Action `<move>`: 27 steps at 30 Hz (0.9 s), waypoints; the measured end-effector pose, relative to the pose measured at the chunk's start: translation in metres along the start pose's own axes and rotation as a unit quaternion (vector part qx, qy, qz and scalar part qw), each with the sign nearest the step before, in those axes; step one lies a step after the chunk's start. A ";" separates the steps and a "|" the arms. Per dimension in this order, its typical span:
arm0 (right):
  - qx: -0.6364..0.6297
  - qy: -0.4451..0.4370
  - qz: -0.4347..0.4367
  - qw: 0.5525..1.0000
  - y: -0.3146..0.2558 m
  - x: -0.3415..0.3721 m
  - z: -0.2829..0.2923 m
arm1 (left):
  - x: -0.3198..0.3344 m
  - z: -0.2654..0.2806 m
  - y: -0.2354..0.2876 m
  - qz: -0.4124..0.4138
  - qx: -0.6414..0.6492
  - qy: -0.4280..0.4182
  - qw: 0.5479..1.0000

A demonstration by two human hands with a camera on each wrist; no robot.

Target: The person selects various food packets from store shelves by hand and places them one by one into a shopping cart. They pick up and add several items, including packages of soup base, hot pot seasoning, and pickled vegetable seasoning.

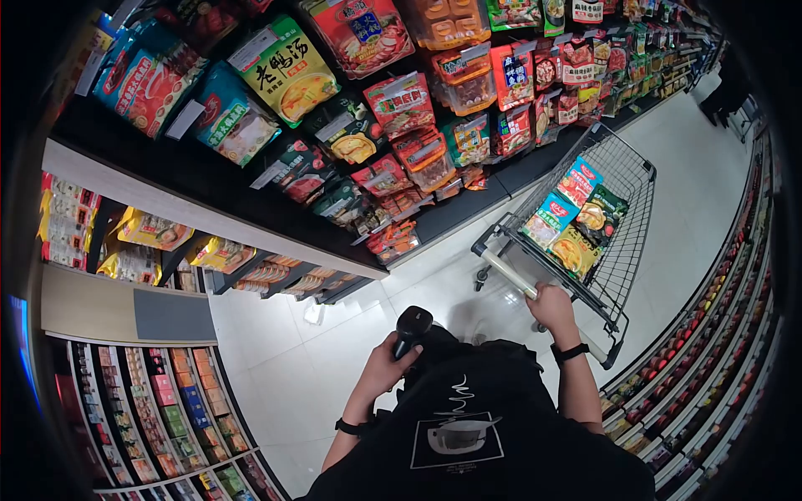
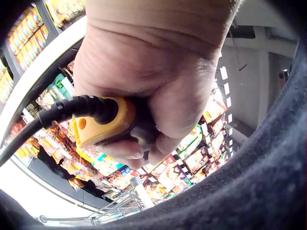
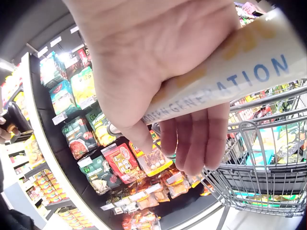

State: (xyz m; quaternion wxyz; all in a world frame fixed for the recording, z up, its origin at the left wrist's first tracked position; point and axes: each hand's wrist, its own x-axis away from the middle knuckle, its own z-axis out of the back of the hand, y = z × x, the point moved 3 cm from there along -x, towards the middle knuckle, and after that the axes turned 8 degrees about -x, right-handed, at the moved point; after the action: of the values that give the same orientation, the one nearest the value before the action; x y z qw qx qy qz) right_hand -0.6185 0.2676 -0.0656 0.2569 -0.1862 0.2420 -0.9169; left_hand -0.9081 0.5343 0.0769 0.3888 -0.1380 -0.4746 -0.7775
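My left hand [image 1: 384, 367] grips a black handheld device [image 1: 414, 321] with a rounded head, held in front of my body. In the left wrist view its end is yellow and black, and a black cable [image 2: 24, 136] runs out of it. My right hand [image 1: 555, 311] holds the pale handle [image 1: 508, 274] of a wire shopping cart [image 1: 645, 188]. The right wrist view shows blue lettering on that handle, with the fingers wrapped about it. Inside the cart lie several food packets, among them a blue one [image 1: 551, 219], a dark green one [image 1: 603, 213] and a yellow one [image 1: 575, 252].
A black shelf rack [image 1: 493, 185] with hanging seasoning packets [image 1: 399, 104] stands ahead, along the cart's left side. Lower shelves [image 1: 150, 409] are at the left, and long shelf rows [image 1: 693, 359] curve along the right. Pale floor tiles [image 1: 276, 334] lie between them. A dark figure [image 1: 723, 100] stands far right.
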 end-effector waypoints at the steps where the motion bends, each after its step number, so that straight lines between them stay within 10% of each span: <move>1: -0.003 -0.003 -0.008 1.000 0.002 0.000 0.001 | 0.000 0.001 -0.001 0.003 -0.001 0.000 1.000; 27: 0.028 -0.087 -0.114 0.989 0.046 -0.009 0.030 | -0.023 0.027 -0.037 0.062 0.079 -0.020 0.995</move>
State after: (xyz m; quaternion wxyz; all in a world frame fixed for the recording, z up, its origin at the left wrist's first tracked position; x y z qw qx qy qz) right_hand -0.5794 0.2276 -0.0684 0.1762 -0.2841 0.1704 -0.9269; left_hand -0.9247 0.5771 0.0537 0.4364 -0.1514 -0.5329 -0.7090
